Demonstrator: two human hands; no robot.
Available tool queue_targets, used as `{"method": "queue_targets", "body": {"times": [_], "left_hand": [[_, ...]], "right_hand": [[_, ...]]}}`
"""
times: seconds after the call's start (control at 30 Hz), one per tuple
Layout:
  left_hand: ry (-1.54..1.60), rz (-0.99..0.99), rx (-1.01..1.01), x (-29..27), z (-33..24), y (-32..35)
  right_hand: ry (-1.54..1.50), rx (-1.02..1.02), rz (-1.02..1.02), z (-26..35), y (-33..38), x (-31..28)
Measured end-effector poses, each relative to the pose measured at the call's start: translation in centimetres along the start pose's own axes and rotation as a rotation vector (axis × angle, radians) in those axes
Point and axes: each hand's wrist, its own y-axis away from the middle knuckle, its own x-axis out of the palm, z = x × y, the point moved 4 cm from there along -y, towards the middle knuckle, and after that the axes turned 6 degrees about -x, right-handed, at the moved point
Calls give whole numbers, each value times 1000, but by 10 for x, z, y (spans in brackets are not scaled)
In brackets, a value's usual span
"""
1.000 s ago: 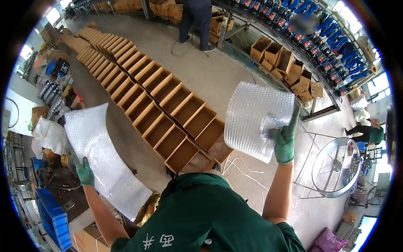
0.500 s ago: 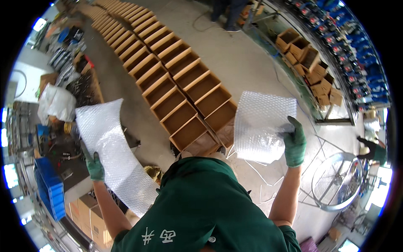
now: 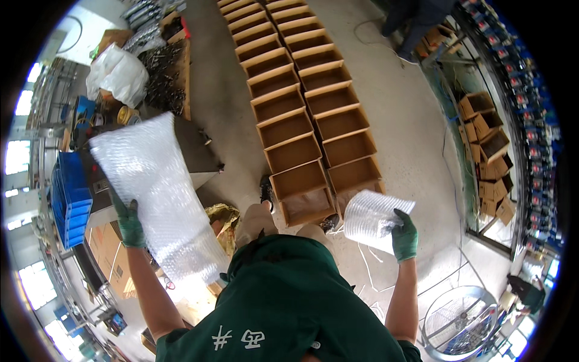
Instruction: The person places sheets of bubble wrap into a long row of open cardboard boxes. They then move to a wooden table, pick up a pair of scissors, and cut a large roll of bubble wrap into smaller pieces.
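Our green-gloved left hand (image 3: 129, 223) closes its grip on a long clear bubble-wrap sheet (image 3: 158, 193) at left; our green-gloved right hand (image 3: 404, 236) clasps a smaller curled bubble-wrap sheet (image 3: 374, 218) just near the double row of open brown cardboard boxes (image 3: 304, 120) on the concrete floor (image 3: 398, 114).

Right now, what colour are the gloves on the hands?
Green, on both the left hand and right hand; the head view shows it.

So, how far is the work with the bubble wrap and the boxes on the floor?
Done: two rows of open cardboard boxes stand on the floor. In hand: the left hand holds a long bubble wrap sheet; the right hand holds a smaller sheet above the nearest boxes. Left: the visible boxes look empty, with no wrap inside them.
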Motion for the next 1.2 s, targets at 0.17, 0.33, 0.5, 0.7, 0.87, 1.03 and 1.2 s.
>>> {"method": "queue_targets", "body": {"times": [0.17,0.33,0.5,0.7,0.87,1.03,1.2], "left_hand": [[414,-241,119,17,-61,-102],[445,-415,208,24,-33,-230],[310,-453,211,16,-12,-335],[270,-431,201,23,-5,-455],[334,-438,119,27,40,-555],[435,-591,109,22,77,-666],[169,-746,109,-14,95,-806]], "right_hand": [[110,10,-9,60,-33,45],[114,-89,-197,92,-72,51],[204,39,-296,148,-98,53],[214,53,-249,193,-152,111],[352,-5,-197,288,-236,206],[366,40,-68,357,-399,297],[421,-173,17,550,-596,384]]}}
